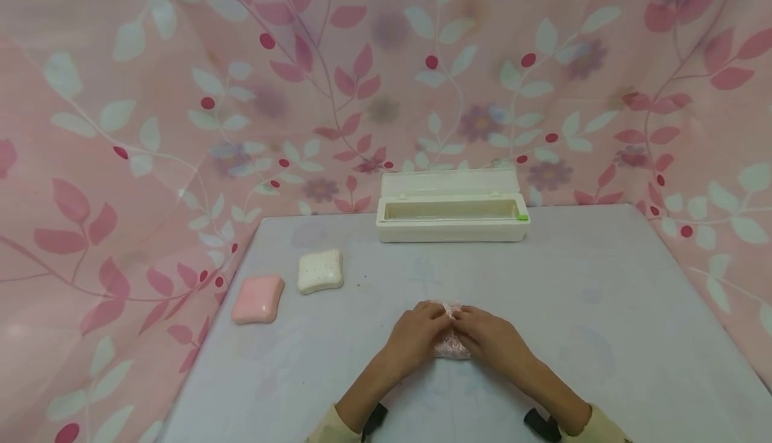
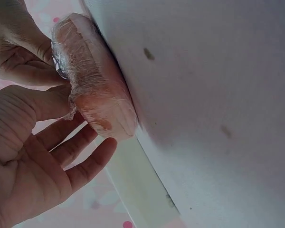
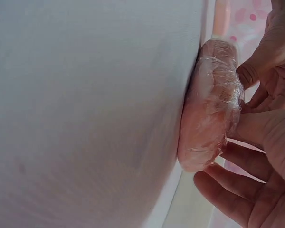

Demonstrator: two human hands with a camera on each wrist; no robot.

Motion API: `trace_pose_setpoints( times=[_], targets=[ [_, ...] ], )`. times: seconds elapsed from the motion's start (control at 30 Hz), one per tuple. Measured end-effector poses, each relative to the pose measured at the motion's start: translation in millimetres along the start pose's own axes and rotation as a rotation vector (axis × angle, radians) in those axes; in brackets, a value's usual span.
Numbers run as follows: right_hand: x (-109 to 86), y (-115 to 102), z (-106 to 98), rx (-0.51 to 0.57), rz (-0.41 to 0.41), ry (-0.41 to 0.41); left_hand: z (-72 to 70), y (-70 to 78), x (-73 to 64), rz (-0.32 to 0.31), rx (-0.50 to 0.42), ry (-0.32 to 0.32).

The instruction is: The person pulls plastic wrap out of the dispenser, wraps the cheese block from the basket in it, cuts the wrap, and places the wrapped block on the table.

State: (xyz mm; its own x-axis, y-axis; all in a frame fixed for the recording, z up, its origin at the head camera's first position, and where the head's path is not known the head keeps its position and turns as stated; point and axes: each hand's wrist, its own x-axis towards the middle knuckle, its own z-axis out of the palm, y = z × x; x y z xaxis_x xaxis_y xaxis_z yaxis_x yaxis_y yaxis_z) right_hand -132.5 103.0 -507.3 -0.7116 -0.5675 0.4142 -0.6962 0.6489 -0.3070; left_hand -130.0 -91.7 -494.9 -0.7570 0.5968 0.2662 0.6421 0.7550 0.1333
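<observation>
A pink bar of soap [image 1: 452,348], wrapped in crinkled clear cling film, lies on the table between both hands. My left hand [image 1: 416,339] pinches the film along the top, its thumb against the bundle. From the other side my right hand [image 1: 499,341] does the same, and the two hands meet over the bar. In the left wrist view the film [image 2: 83,61] bunches up where the thumbs press. The wrapped soap [image 3: 206,118] rests on its underside in the right wrist view, with the outer fingers bent around its far edge.
An open white cling film dispenser box [image 1: 452,232] stands at the back, its lid raised and a green slider [image 1: 523,217] at its right end. On the left lie a white soap bar [image 1: 320,271] and a pink soap bar [image 1: 258,299]. Floral cloth [image 1: 386,94] hangs behind.
</observation>
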Motion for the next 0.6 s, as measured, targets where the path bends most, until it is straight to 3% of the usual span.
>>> trace_pose_setpoints(
  times=[0.13, 0.23, 0.43, 0.5, 0.6],
  targets=[
    [1.0, 0, 0, -0.039, -0.061, -0.054, 2.1, 1.4, 1.5, 0.028, 0.071, -0.022],
    [0.6, -1, -1, -0.056, -0.075, -0.094, 2.3, 2.2, 0.8, 0.035, 0.101, -0.078],
    [-4.1, -5, -14, -0.051, -0.103, -0.302, -6.6, -9.1, -10.2, 0.085, -0.01, -0.223],
    [-5.4, -7, -17, -0.056, -0.114, -0.36, -8.2, -11.9, -12.9, 0.101, -0.028, -0.239],
    [-7.2, -10, -15, -0.146, -0.146, -0.381, -8.0, -10.0, -13.5, 0.09, -0.008, -0.224]
  ],
)
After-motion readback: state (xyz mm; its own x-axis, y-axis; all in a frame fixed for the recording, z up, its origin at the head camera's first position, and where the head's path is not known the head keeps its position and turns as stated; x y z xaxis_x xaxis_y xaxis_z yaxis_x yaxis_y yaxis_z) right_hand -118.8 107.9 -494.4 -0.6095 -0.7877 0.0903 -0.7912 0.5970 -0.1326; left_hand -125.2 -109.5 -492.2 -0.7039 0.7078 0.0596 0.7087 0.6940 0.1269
